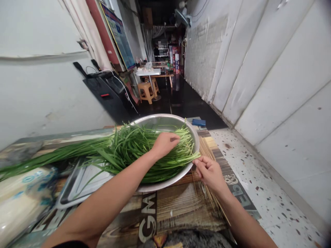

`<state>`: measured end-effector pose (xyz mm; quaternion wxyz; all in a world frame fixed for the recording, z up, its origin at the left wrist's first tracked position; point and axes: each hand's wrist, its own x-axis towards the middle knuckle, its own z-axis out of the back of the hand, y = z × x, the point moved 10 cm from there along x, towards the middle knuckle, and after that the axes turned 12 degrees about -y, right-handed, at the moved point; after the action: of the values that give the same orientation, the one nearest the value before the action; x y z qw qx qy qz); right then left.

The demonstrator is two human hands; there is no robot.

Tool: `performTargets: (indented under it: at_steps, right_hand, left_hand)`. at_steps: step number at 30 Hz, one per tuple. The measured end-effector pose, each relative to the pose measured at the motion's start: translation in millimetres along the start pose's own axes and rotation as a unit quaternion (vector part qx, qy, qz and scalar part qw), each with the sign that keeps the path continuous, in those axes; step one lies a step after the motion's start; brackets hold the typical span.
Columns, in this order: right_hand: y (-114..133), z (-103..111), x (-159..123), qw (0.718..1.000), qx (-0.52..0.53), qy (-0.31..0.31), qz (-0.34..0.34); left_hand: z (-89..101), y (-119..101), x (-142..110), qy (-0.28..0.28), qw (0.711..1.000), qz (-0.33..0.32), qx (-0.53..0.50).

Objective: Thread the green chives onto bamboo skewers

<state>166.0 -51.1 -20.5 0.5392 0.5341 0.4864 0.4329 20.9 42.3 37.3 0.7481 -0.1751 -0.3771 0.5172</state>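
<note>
Garlic chives (134, 144) heap in a stainless-steel basin (168, 121), their dark green blades bunched toward nine o'clock and their pale stem ends fanned toward three; more long blades trail out past the rim at nine. The left hand (165, 144) rests low over the heap, its fingers curled; whether it grips any stems, I cannot tell. The right hand (208, 172), at the basin's four o'clock, pinches a few pale stem ends between thumb and forefinger just at the rim.

The basin stands on a tabletop (176, 203) printed with mixed wood grain and block letters, a "GM" legible at six o'clock; thin bamboo skewers (207, 148) lie along three to four o'clock, partly beneath the right hand; a small blue box (198, 122) sits near the rim at one; a shallow tray (64, 203) lies at eight, partly under the blades, with a clear plastic bag (23, 196) of something pale beyond it.

Farther off, a dark folded treadmill (106, 91) leans along the wall at ten; at eleven stand orange plastic stools (146, 92) beside a small white table (148, 72), below a blue poster (120, 36); a wall fan (182, 17) hangs near twelve; glossy dark flooring (181, 93) runs that way, while pale speckled terrazzo (258, 175) and a white panelled wall (274, 75) fill two to four.
</note>
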Motion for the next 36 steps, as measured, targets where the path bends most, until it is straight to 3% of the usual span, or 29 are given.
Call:
performTargets:
  at_steps: [5, 21, 36]
  right_hand:
    - [-1.9, 0.4, 1.0, 1.000, 0.014, 0.001, -0.003]
    - [0.1, 0.4, -0.2, 1.000, 0.011, 0.001, -0.001]
    - [-0.6, 2.2, 0.6, 1.000, -0.006, -0.004, 0.008]
  left_hand:
    - [-5.1, 5.8, -4.3, 0.019, 0.987, 0.096, -0.130]
    - [-5.5, -8.0, -9.0, 0.027, 0.977, 0.102, -0.187]
    - [-4.0, -6.3, -8.1, 0.011, 0.981, 0.096, -0.169]
